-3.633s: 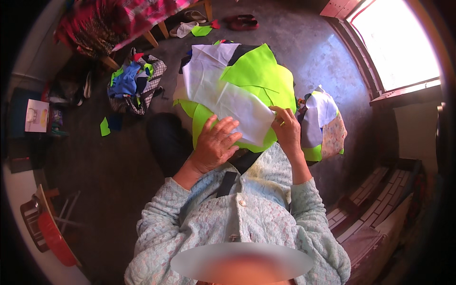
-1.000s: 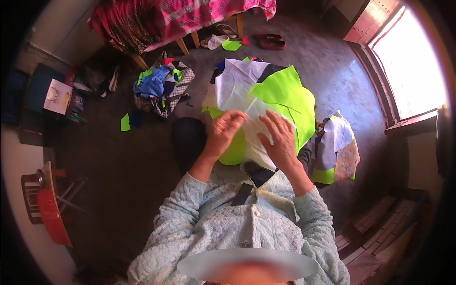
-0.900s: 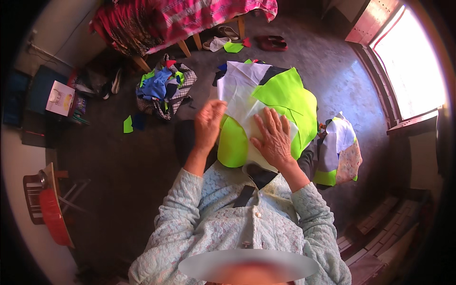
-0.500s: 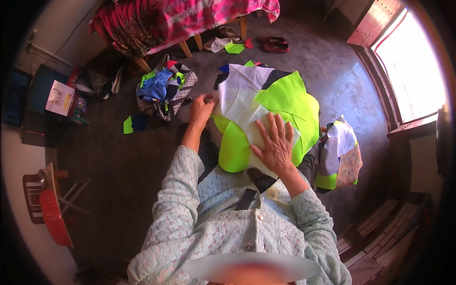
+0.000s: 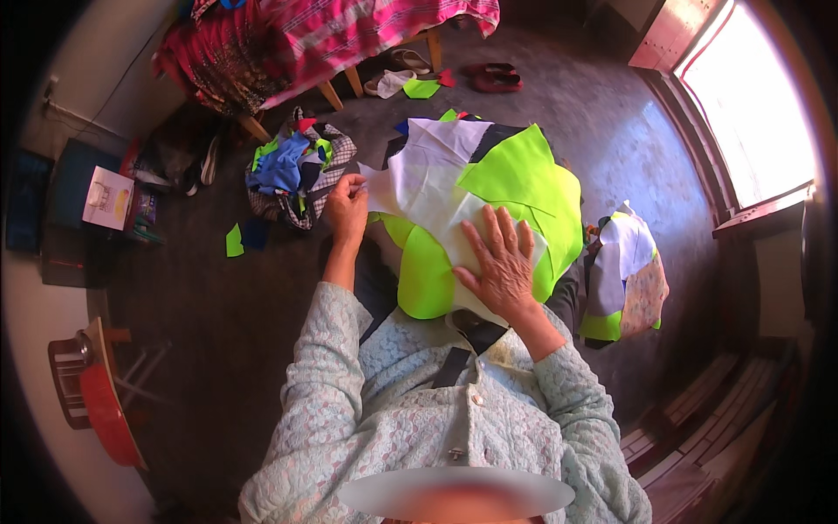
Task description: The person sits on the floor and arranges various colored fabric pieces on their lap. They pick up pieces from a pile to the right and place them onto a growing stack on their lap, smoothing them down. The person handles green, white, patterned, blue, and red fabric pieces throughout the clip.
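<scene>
On my lap lies a rounded pile of fabric pieces in white, neon green and dark tones. At its left side, my left hand (image 5: 347,210) pinches the pointed corner of a white fabric piece (image 5: 419,179), which stretches out toward the fingers. My right hand (image 5: 499,266) rests flat with fingers spread, pressing on the white cloth near the pile's middle. Beside that hand are overlapping neon green pieces (image 5: 515,175), and another neon green piece (image 5: 426,275) droops over the near left edge. What lies under the top layers is hidden.
A checked cloth bag (image 5: 336,166) holding blue and green scraps sits on the floor at left. At right stands a patchwork bundle (image 5: 630,271). Farther off are a bed with a pink checked cover (image 5: 349,44), dark red shoes (image 5: 494,77) and loose scraps (image 5: 422,88).
My left hand has moved left and slightly nearer, drawing the white piece's corner out past the pile's edge. My right hand stays pressed flat in nearly the same place.
</scene>
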A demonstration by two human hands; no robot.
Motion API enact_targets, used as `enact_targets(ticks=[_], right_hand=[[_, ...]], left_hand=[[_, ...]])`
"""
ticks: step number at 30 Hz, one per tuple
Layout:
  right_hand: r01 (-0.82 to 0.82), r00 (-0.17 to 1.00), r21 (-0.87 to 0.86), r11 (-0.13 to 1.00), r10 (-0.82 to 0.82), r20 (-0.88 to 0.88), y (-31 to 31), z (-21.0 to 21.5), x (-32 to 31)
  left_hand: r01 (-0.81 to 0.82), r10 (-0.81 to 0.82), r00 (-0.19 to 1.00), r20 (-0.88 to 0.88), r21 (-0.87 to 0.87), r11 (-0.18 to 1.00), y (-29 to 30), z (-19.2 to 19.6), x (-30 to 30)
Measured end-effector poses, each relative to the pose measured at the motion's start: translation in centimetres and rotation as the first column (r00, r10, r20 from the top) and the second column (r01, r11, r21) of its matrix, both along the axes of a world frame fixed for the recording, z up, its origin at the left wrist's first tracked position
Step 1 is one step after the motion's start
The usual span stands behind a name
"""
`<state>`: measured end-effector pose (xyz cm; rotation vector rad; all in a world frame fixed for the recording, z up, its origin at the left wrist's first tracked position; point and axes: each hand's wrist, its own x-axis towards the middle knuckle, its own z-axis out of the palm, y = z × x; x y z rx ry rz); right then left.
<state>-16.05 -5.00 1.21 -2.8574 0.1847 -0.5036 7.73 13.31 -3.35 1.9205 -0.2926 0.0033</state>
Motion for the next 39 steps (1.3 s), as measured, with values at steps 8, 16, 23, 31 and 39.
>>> enact_targets(ticks=[8,16,23,31,39], right_hand=[[0.007,1.000,0.008,1.000,-0.006,-0.014,0.0,0.0,-0.1],[0.000,1.000,0.009,1.000,0.000,-0.015,-0.1,0.1,-0.2],[0.005,0.999,0.051,0.999,-0.003,-0.035,-0.1,0.3,-0.2],[-0.001,0.999,0.042,0.999,0.000,0.034,-0.3,-0.7,-0.2],[-0.037,0.998,0.080,0.996,0.033,0.054,-0.8,-0.8,-0.7]], left_hand=[[-0.065,0.056,0.998,-0.039,-0.267,0.961,0.2,1.6,-1.5],[-0.088,0.077,0.991,0.108,0.103,0.991,2.2,1.0,-2.6],[-0.202,-0.063,0.882,0.468,0.494,0.846,1.7,1.3,-2.5],[0.081,-0.339,0.776,0.533,0.448,0.890,-7.1,8.1,-6.5],[0.253,-0.628,0.693,0.353,0.697,0.671,-11.4,3.5,-8.2]])
